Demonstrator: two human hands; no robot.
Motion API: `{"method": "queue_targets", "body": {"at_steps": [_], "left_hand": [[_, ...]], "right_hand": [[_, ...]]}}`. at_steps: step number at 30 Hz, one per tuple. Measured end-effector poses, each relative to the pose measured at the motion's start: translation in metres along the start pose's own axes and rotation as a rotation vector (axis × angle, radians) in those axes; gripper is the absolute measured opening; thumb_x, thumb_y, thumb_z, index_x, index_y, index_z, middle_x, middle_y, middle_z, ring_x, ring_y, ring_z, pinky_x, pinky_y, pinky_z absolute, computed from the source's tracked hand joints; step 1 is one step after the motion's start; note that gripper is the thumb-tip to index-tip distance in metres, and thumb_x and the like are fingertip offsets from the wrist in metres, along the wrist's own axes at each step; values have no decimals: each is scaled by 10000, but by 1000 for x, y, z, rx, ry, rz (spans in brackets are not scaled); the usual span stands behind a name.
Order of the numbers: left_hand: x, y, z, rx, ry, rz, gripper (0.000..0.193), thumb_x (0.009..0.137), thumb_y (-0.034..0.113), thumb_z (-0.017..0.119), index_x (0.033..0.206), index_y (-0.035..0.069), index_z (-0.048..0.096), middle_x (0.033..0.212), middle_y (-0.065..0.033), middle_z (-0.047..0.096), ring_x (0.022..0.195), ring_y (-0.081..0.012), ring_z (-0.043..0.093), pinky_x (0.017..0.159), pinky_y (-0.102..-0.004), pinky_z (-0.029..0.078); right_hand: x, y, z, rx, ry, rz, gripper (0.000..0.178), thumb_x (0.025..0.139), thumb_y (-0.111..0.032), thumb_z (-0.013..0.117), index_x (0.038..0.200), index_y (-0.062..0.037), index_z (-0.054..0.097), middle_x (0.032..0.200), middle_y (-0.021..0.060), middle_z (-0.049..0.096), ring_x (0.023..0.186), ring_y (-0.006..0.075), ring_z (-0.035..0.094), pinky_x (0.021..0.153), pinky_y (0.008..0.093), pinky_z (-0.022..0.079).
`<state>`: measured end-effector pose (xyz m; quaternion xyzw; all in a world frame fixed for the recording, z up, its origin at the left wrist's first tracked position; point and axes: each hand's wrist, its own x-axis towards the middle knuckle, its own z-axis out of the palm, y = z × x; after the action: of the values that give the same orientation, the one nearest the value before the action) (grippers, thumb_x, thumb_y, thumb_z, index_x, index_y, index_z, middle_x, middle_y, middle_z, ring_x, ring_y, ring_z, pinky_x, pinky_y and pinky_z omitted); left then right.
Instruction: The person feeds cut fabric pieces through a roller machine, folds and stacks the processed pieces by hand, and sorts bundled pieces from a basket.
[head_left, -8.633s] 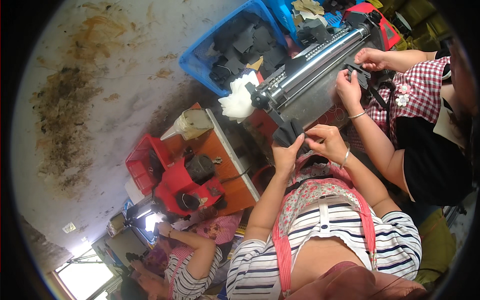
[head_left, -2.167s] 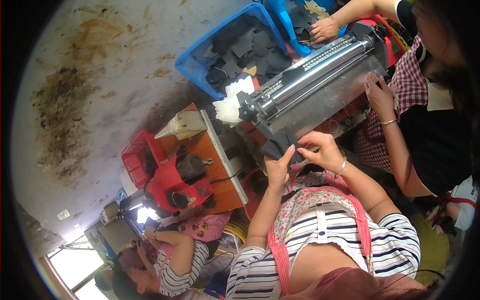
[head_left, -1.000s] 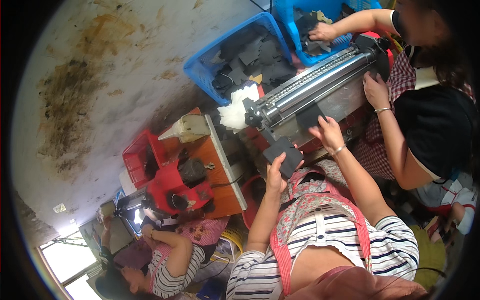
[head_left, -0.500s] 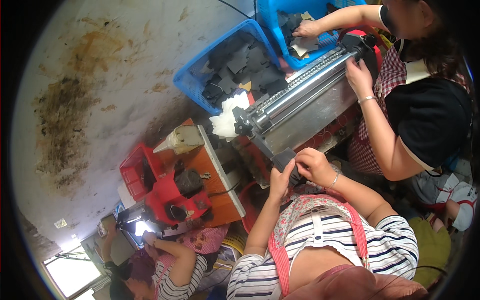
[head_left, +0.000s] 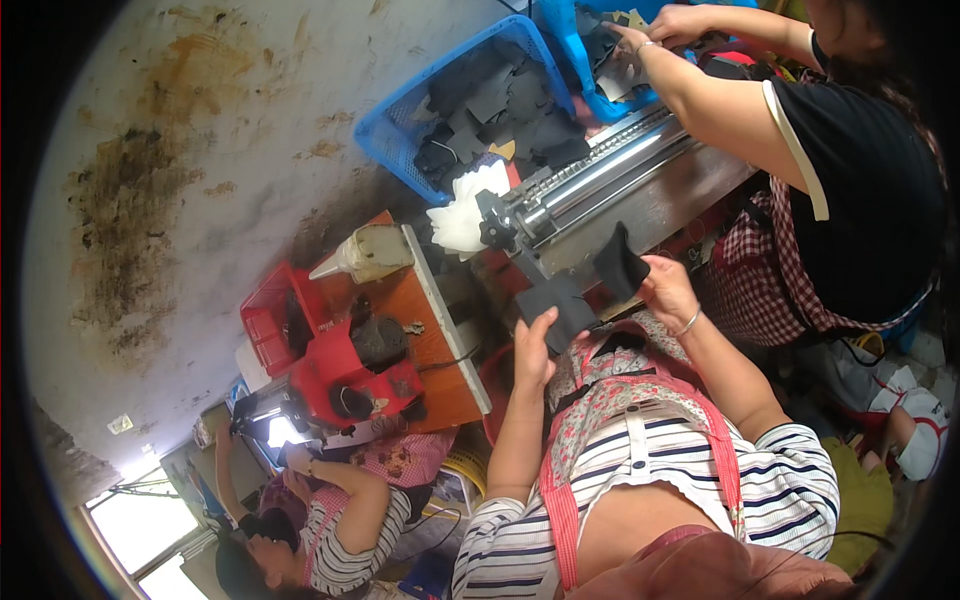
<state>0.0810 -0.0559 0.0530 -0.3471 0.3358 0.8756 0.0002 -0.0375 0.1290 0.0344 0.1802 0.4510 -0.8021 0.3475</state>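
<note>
In front of my body, my left hand [head_left: 534,348] is closed on a stack of dark grey flat pieces [head_left: 556,312], thumb on top. How many pieces it holds is hard to tell. Off to the right, my right hand [head_left: 668,296] pinches one edge of a single black flexible piece [head_left: 620,264], which bends upward and stands apart from the stack. Just beyond both hands lies a machine with long metal rollers [head_left: 600,190] and a black knob at its near left end.
Blue baskets of dark cut pieces [head_left: 372,135] stand behind the machine, near a white crumpled bundle [head_left: 470,212]. A co-worker in black [head_left: 850,180] reaches in at right. Left are an orange-topped table [head_left: 450,390], a red machine [head_left: 365,385] and another seated person [head_left: 350,520].
My hands have moved apart; the right has lifted a black piece away to the right, the left has shifted slightly left. The co-worker's near hand has left the rollers for the blue basket.
</note>
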Motion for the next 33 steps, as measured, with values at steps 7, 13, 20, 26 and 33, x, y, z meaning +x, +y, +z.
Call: {"method": "queue_targets", "body": {"at_steps": [7,13,20,26,33], "left_hand": [[7,-29,19,420,-78,209,363,800,140,653,1081,-34,501,941,-71,598,819,-140,589,715,-245,480],[-2,-24,11,199,-75,143,318,797,35,603,1082,-47,491,999,-124,583,840,-189,611,704,-290,530],[-14,13,-4,27,46,87,321,803,41,501,1088,-90,434,997,-208,551,815,-297,627,542,-378,589],[1,-11,15,-3,68,117,259,827,20,552,1066,-22,461,955,-128,557,776,-222,603,559,-365,574],[9,-28,23,343,26,230,314,862,141,558,1126,-1,465,1036,-100,555,910,-176,575,732,-298,508]], "right_hand": [[-14,7,28,-996,-194,-669,95,720,15,601,813,29,590,798,64,602,732,126,581,649,232,467],[-8,17,17,-1022,-104,-834,85,686,-5,597,767,17,586,718,87,596,635,163,575,566,247,465],[33,-6,-2,-98,66,135,164,852,-30,485,979,74,481,836,124,591,724,236,631,663,335,557],[61,-5,16,227,98,64,193,869,-50,504,1019,62,454,970,180,560,1007,319,558,826,396,507],[-28,3,36,-1234,-371,-902,414,756,-195,672,1081,21,536,1003,182,596,853,222,607,745,288,475]]}}
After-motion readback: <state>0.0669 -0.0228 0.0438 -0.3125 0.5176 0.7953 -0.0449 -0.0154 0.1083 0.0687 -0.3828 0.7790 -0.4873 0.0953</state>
